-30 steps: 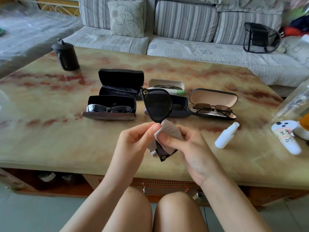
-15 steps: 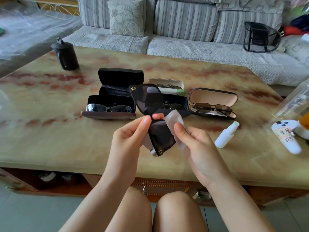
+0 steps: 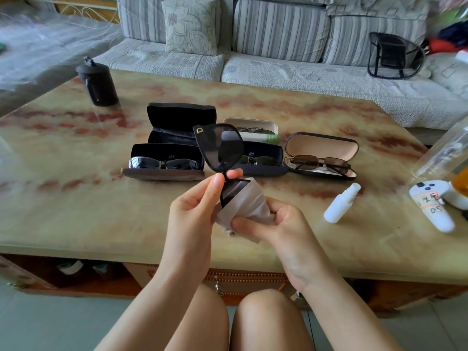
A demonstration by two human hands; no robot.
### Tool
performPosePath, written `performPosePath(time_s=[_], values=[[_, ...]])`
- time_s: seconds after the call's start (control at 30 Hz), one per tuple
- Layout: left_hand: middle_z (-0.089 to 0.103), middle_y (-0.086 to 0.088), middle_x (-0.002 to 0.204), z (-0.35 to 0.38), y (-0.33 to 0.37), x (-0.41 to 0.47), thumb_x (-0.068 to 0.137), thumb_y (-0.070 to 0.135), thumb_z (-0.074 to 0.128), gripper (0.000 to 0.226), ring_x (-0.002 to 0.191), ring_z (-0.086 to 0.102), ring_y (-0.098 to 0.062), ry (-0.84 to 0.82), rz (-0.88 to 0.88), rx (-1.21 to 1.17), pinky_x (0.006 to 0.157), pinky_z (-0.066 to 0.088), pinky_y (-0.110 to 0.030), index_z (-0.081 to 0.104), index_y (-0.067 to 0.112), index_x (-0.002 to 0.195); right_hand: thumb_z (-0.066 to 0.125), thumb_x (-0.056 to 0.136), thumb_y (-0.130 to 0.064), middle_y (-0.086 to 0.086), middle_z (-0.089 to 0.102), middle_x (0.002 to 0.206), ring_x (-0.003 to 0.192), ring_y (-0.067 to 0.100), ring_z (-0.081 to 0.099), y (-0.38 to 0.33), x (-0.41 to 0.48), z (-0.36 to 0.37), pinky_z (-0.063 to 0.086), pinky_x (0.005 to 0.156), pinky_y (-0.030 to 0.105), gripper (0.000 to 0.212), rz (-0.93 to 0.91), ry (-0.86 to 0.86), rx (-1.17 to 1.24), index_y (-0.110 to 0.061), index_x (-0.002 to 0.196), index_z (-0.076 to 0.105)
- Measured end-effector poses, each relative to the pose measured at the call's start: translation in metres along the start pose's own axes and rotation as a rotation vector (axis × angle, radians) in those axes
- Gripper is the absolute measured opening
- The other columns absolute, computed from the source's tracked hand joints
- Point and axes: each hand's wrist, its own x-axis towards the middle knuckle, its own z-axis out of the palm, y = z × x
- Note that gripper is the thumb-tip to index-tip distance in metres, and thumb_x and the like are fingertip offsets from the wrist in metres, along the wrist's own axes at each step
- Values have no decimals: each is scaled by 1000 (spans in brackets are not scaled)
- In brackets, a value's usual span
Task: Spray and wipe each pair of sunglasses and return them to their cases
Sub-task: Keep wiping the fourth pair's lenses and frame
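Note:
My left hand (image 3: 196, 209) pinches the bridge of black sunglasses (image 3: 220, 148), held upright above the table's front. My right hand (image 3: 276, 224) grips a pale wiping cloth (image 3: 247, 201) wrapped around the lower lens. Behind stand several open cases: an empty black case (image 3: 181, 122), a brown case with silver sunglasses (image 3: 164, 164), a dark blue case (image 3: 263, 162) holding a pair, and a tan-lined case with brown sunglasses (image 3: 320, 164). A white spray bottle (image 3: 342, 202) lies on the table to the right.
The marble table (image 3: 76, 211) also carries a black canister (image 3: 97, 83) at the back left, a white game controller (image 3: 433, 203) at the right edge and a white case with a green tube (image 3: 253, 130). A striped sofa (image 3: 278, 46) stands behind.
The sunglasses have turned so the upper lens tilts left. My right hand has slid down and folded the cloth around the lower lens.

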Motion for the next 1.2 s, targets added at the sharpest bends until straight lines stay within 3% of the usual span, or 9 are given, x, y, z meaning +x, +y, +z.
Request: performPosePath(time_s=[0.17,0.3,0.43,0.57,0.63,0.87,0.93,1.1,1.2], values=[[76,-4,93,0,-1,0,87,30,52,33,83,70,-11,-8,-21,11,61,54,-20,74,9,101,87,64,-16,1,76,88,82,16,71,-2,2,4,55,71,24,37,-20,64,-126,-16,99,73],[75,-8,101,-4,1,2,86,31,53,35,92,70,-15,-8,-49,-14,69,55,-21,73,7,103,86,65,-14,2,76,85,82,18,72,-5,2,-1,58,76,28,30,-56,56,-177,-16,93,74],[75,-8,94,-7,3,3,86,31,51,36,82,69,-13,-9,-55,-15,67,56,-21,73,6,101,77,74,-2,12,75,84,76,17,68,-9,1,-10,51,70,23,17,-61,-37,-133,-8,90,74],[75,-9,97,-6,1,3,87,30,51,35,88,69,-15,-1,-50,-15,72,58,-27,73,7,101,74,76,1,18,74,94,83,19,68,-9,-1,-13,54,77,27,21,-36,-79,-81,-4,96,72],[75,-9,100,-2,0,1,88,29,51,33,94,69,-16,-1,-42,-28,80,55,-26,74,8,99,78,73,-3,12,75,92,89,23,71,-7,0,-9,56,82,30,26,-34,-64,-107,-10,98,72],[74,-11,100,2,-6,-5,86,36,52,37,91,65,-14,-4,-40,56,77,51,-24,75,13,104,84,58,-29,3,76,87,87,20,71,-8,5,7,56,72,27,37,-16,61,-23,-20,93,77],[75,-5,100,1,-6,-8,87,36,51,34,94,66,-11,-37,-43,84,80,52,-20,75,18,103,83,51,-40,4,75,92,97,28,67,-8,8,9,58,76,37,45,-5,105,59,-23,92,78],[75,-2,104,-3,-5,-6,86,34,54,34,103,67,-13,-72,-34,108,84,52,-20,73,16,108,80,49,-47,8,74,95,102,30,63,-6,12,15,53,79,35,54,65,158,190,-18,95,77],[74,-4,105,-6,-2,-5,86,36,54,36,106,67,-18,-76,-12,138,92,51,-31,73,14,108,79,53,-43,4,74,93,96,25,65,-8,9,15,53,78,36,45,17,113,150,-22,93,78]])
